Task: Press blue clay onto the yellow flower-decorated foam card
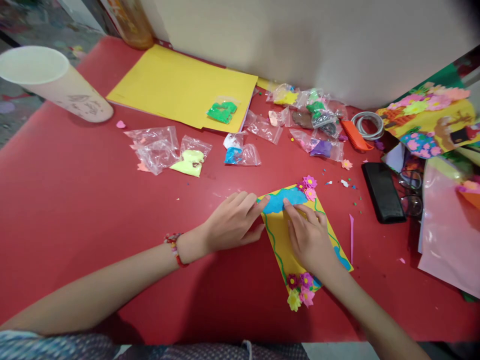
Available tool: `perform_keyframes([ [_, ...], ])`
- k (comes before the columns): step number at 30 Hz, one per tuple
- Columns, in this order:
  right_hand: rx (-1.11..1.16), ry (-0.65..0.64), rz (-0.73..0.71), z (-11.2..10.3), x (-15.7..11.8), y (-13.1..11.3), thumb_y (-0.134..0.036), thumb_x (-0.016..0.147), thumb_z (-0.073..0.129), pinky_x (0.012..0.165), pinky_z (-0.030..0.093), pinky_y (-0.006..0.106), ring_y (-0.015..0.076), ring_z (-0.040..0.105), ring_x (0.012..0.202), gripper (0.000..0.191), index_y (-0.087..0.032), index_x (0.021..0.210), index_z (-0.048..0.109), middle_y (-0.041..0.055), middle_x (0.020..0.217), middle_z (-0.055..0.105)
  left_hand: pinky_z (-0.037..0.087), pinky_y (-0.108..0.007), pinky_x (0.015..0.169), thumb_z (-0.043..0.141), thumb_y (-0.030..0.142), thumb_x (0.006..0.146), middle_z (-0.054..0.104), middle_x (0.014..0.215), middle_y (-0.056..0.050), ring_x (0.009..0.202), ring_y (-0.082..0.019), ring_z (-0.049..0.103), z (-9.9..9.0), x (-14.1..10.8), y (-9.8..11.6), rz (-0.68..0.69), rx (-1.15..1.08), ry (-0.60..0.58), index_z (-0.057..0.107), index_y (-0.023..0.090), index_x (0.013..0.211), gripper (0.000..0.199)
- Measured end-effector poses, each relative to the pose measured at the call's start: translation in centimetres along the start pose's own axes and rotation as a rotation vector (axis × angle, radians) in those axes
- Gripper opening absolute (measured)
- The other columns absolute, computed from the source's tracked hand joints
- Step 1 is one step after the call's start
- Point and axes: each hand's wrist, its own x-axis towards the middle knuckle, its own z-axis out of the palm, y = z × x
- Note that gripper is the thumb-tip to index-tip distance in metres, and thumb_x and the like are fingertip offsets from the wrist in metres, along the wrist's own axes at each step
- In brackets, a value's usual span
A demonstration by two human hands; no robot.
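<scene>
A yellow card [278, 236] lies at a slant on the red table, edged with thin wavy green lines. Along its far edge spreads a flat patch of blue clay [278, 201]. My left hand [235, 220] touches the patch's left end with its index fingertip, thumb apart and nothing held. The index fingertip of my right hand [312, 239] presses on the same patch, its other fingers loosely bent. Small clay flowers [309, 188] sit at the far right corner, and more flowers [300, 288] at the near edge. My right hand and forearm hide part of the card.
Bags of coloured clay [193, 162] lie across the table's far side. A pink modelling tool [351, 237], black phone [383, 192], glasses [411, 192] and orange comb-like piece [356, 136] are at right. A paper cup [75, 95] and yellow sheet [168, 82] stand and lie at left.
</scene>
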Motion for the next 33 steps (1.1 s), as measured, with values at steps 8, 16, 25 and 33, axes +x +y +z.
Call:
perform_keyframes([
  [8, 0.3, 0.049, 0.082, -0.7, -1.4, 1.1, -0.013, 0.091, 0.038, 0.097, 0.045, 0.039, 0.02, 0.05, 0.123, 0.052, -0.02, 0.142, 0.028, 0.0118, 0.134, 0.053, 0.039, -0.032, 0.064, 0.044, 0.028, 0.087, 0.055, 0.082, -0.01, 0.073, -0.021, 0.05, 0.0, 0.4, 0.5, 0.015, -0.023, -0.091, 0.056, 0.005, 0.107, 0.032],
  [16, 0.077, -0.134, -0.183, -1.0, -3.2, 2.8, -0.016, 0.091, 0.042, 0.1, 0.047, 0.043, 0.0241, 0.042, 0.131, 0.045, -0.018, 0.135, 0.045, 0.0067, 0.137, 0.052, 0.04, -0.033, 0.061, 0.037, 0.025, 0.091, 0.055, 0.078, -0.009, 0.071, -0.021, 0.05, 0.3, 0.2, 0.1, 0.045, 0.032, -0.016, 0.055, 0.007, 0.106, 0.03],
  [25, 0.063, -0.156, -0.183, -0.7, -3.4, 2.9, -0.015, 0.091, 0.04, 0.102, 0.047, 0.042, 0.0237, 0.039, 0.134, 0.041, -0.018, 0.13, 0.053, 0.0051, 0.14, 0.048, 0.04, -0.035, 0.067, 0.035, 0.04, 0.094, 0.055, 0.087, -0.011, 0.077, -0.024, 0.05, 0.1, 2.5, 0.8, 0.026, 0.01, -0.07, 0.047, 0.009, 0.123, 0.045],
  [33, 0.129, -0.165, -0.13, -0.4, -3.4, 2.5, -0.018, 0.093, 0.038, 0.102, 0.047, 0.044, 0.0231, 0.037, 0.135, 0.041, -0.021, 0.131, 0.052, 0.0048, 0.138, 0.05, 0.038, -0.035, 0.071, 0.037, 0.048, 0.093, 0.056, 0.092, -0.014, 0.083, -0.025, 0.051, 1.0, 4.4, 1.2, 0.088, -0.042, -0.109, 0.054, 0.007, 0.108, 0.047],
])
